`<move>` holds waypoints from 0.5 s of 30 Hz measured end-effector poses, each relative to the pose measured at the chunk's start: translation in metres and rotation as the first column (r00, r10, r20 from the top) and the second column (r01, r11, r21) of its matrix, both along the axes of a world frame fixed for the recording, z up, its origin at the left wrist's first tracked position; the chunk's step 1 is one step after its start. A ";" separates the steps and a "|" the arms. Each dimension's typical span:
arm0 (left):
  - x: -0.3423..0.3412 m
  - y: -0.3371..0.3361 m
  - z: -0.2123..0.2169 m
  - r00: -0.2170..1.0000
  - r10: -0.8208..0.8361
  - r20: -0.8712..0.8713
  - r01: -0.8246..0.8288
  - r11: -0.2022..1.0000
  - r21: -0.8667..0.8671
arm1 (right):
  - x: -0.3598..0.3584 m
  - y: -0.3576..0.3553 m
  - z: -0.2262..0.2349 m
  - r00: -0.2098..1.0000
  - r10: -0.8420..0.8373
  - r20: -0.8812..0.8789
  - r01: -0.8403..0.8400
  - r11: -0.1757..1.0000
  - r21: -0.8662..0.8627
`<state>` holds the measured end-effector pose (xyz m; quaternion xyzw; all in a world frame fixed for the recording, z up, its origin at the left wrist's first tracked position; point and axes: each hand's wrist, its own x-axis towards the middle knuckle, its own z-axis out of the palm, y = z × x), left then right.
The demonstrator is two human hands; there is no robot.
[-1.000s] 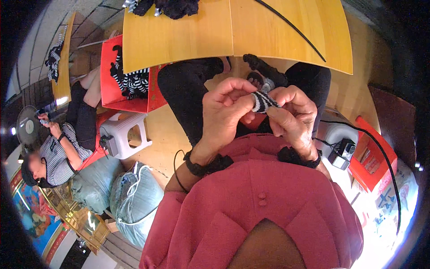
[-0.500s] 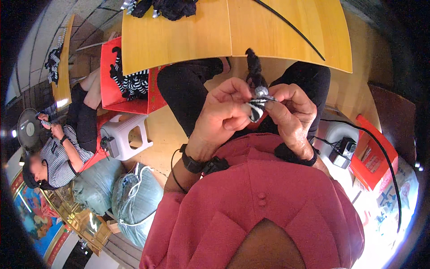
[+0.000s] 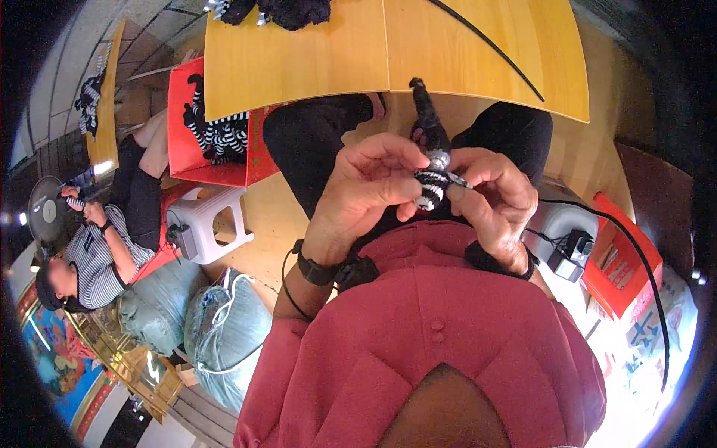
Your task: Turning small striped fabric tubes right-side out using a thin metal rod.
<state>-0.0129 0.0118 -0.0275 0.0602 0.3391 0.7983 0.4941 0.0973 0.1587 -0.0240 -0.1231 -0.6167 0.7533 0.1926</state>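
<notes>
A small knitted piece with black and white stripes (image 3: 431, 196) is held between my two hands, above my lap. A silver-grey band joins it to a long dark fuzzy part (image 3: 427, 112) that points away toward the table. My left hand (image 3: 377, 179) pinches its left side between thumb and fingers. On its right side, my right hand (image 3: 493, 193) grips the edge, with a bit of grey-and-black fabric between thumb and forefinger. Both fingertips partly cover the piece.
A wooden table (image 3: 299, 67) stands ahead, with black and silver pieces (image 3: 291, 11) and a black rod (image 3: 493, 48) on it. Left are a red box (image 3: 187, 160) of striped pieces, a white stool (image 3: 243, 239) and a seated person (image 3: 112, 257). A red container (image 3: 620, 261) stands right.
The striped piece now sits fuller and rounder, with more stripes showing. My right hand has shifted slightly right and down, while the dark part stands straighter.
</notes>
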 end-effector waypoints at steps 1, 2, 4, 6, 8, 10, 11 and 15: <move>0.000 -0.001 0.001 1.000 0.000 0.001 0.000 1.000 0.000 | 0.001 0.000 0.000 1.000 0.003 -0.001 -0.003 1.000 0.014; -0.001 0.000 0.003 0.999 -0.015 0.044 0.016 1.000 -0.021 | 0.002 0.001 0.001 1.000 0.006 -0.001 -0.006 1.000 0.027; -0.001 -0.001 0.004 0.996 -0.028 0.084 0.032 0.999 -0.042 | 0.002 -0.001 0.001 1.000 0.008 -0.005 -0.008 0.999 0.039; 0.003 0.000 0.005 0.982 -0.049 -0.180 0.030 0.994 -0.105 | 0.002 -0.002 0.003 0.998 -0.008 0.063 0.015 0.994 -0.105; 0.005 0.001 0.005 0.960 -0.024 -0.280 -0.023 0.987 -0.161 | 0.002 -0.002 -0.003 1.000 -0.004 0.031 0.005 0.999 -0.039; 0.008 0.006 0.010 0.925 -0.007 -0.380 -0.080 0.974 -0.211 | 0.001 0.000 -0.006 1.000 0.002 -0.002 -0.002 1.000 0.026; 0.011 0.009 0.016 0.903 0.011 -0.430 -0.147 0.947 -0.284 | 0.001 0.000 -0.007 1.000 0.009 -0.013 -0.008 0.997 0.078; 0.015 0.011 0.014 0.808 0.037 -0.588 -0.261 0.917 -0.302 | -0.001 0.004 -0.003 0.998 0.040 -0.044 -0.027 0.961 0.275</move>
